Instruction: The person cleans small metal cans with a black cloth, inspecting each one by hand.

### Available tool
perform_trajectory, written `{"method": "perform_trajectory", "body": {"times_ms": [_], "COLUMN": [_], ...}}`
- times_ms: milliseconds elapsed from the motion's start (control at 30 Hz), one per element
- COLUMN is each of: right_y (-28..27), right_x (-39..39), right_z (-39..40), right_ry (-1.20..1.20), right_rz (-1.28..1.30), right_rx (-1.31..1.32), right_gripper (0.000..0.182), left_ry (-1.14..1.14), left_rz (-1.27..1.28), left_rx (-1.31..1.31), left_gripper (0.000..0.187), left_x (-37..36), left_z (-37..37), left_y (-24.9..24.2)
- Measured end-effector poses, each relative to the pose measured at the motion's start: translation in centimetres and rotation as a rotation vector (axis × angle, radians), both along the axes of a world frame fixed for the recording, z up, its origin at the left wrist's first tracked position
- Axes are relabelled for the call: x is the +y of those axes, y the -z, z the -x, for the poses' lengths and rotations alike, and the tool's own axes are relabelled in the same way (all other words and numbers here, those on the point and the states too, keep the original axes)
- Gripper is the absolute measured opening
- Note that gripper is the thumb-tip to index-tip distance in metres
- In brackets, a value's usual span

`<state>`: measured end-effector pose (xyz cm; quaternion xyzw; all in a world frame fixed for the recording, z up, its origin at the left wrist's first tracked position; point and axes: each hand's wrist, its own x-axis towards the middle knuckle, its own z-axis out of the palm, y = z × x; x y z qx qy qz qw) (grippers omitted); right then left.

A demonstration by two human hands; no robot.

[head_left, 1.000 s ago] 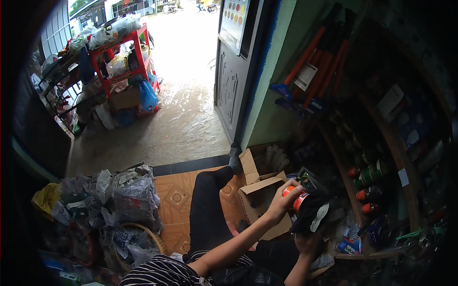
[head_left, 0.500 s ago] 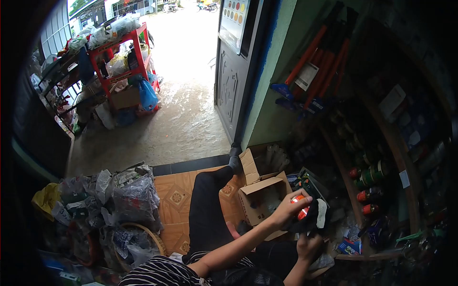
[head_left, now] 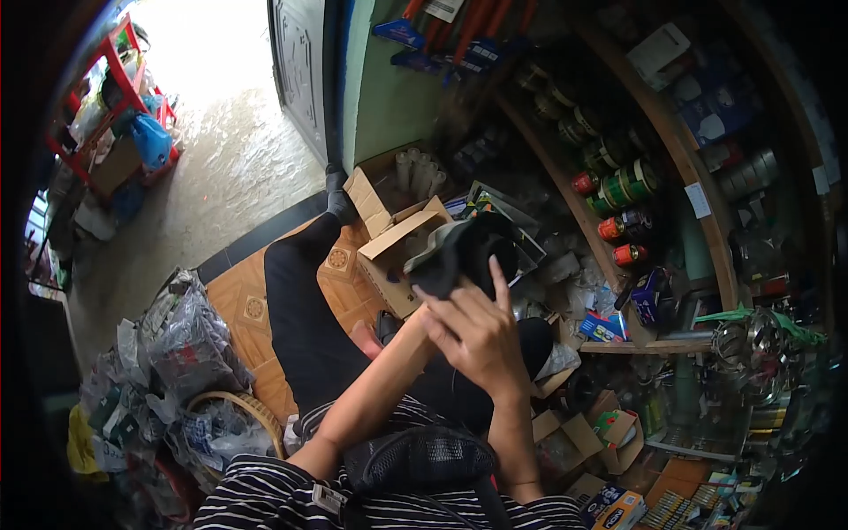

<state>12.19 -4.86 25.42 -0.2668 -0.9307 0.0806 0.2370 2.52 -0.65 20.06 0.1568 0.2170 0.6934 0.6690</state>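
Observation:
A black cloth-like item with a grey-green edge [head_left: 442,243] is raised above my lap, in front of the open cardboard box. My left hand [head_left: 426,320] reaches up to its lower side; its fingers are mostly hidden behind my right hand and the dark item. Across the left wrist lies my right hand [head_left: 473,340], back toward the camera, fingers apart and one pointing up over the item's lower edge. Whether those fingertips touch the item is unclear. The orange-red object is not visible now.
Cardboard boxes [head_left: 389,276] stand beyond my hands. Plastic-wrapped goods [head_left: 190,344] and a wicker basket [head_left: 252,405] lie at left. Wooden shelves [head_left: 700,231] with cans [head_left: 629,184] rise at right. My outstretched leg [head_left: 305,300] crosses the tiled floor [head_left: 238,309]. Small boxes [head_left: 609,508] sit lower right.
The view has swung right and down. My right hand has come up from below the black item and spread its fingers. The orange-red object in my left hand has gone out of sight.

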Motion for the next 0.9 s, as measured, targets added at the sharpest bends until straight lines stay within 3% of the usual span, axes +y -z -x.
{"method": "perform_trajectory", "body": {"times_ms": [67, 200, 267, 367, 400, 533, 600, 700, 800, 833, 900], "right_y": [0.3, -0.7, -1.6, -1.5, -1.8, -2.5, -2.5, -2.7, -3.2, -3.3, -3.2], "right_x": [-0.7, -0.1, 0.6, 1.4, 1.3, 1.5, 1.5, 2.2, 2.6, 2.6, 2.5], "right_z": [-0.2, -1.7, -1.7, -1.2, -1.1, -1.7, -2.3, -2.8, -3.1, -3.2, -2.8], "right_ry": [-0.079, 0.089, 0.251, 0.283, 0.259, 0.157, 0.195, 0.317, 0.384, 0.383, 0.309], "right_rz": [0.051, -0.026, -0.035, 0.027, -0.010, 0.117, 0.192, 0.063, -0.029, -0.023, 0.034], "right_rx": [0.080, 0.255, 0.124, -0.003, -0.054, -0.018, 0.012, 0.035, 0.115, 0.136, 0.201], "right_gripper": [0.022, 0.024, 0.034, 0.049, 0.053, 0.045, 0.040, 0.037, 0.040, 0.041, 0.042], "left_ry": [0.000, 0.057, 0.074, 0.026, -0.018, -0.303, -0.413, -0.484, -0.299, -0.350, -0.374], "left_rz": [-0.018, -0.053, -0.066, -0.096, -0.120, -0.193, -0.228, -0.240, -0.328, -0.378, -0.444], "left_rx": [0.010, -0.014, -0.032, 0.009, 0.122, 1.352, 1.723, 1.823, 1.683, 1.413, 1.603], "left_gripper": [0.029, 0.029, 0.030, 0.031, 0.031, 0.041, 0.038, 0.025, 0.026, 0.028, 0.028], "left_x": [0.0, -0.9, -1.1, -1.0, -0.9, 0.5, 0.8, 0.3, -0.5, -0.6, -1.2], "left_z": [0.2, 0.1, -0.1, -0.5, -0.4, 1.5, 2.5, 2.7, 1.4, 0.7, 1.1], "left_y": [0.3, 0.8, 1.1, 1.7, 2.0, 3.6, 3.3, -0.4, -1.8, -1.1, -1.9]}}
